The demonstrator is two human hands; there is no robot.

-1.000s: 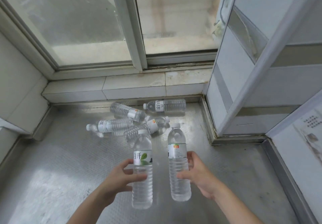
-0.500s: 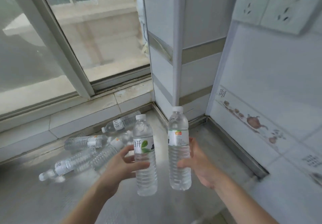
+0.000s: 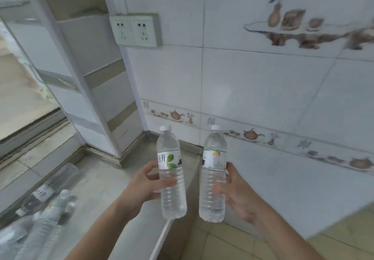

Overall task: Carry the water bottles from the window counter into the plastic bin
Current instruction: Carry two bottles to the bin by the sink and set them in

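Note:
My left hand (image 3: 144, 185) grips a clear water bottle with a green-leaf label (image 3: 171, 175), held upright. A second upright bottle, its label carrying an orange mark (image 3: 213, 175), sits in my right hand (image 3: 235, 196). Both bottles have white caps and hang over the right end of the steel window counter (image 3: 121, 209). Several more bottles (image 3: 43, 217) lie on their sides on the counter at the lower left, blurred. The plastic bin is not in view.
A tiled wall with a teapot-pattern border (image 3: 253, 135) fills the right. A double wall socket (image 3: 135, 29) sits high up beside a white corner frame (image 3: 89, 89). The window (image 3: 18, 89) is at the left. Beige floor tiles (image 3: 232, 243) show beyond the counter's edge.
The view has swung to the right, away from the window toward the tiled wall. Both hands still hold their bottles upright; the lying bottles have slid to the lower left of the view.

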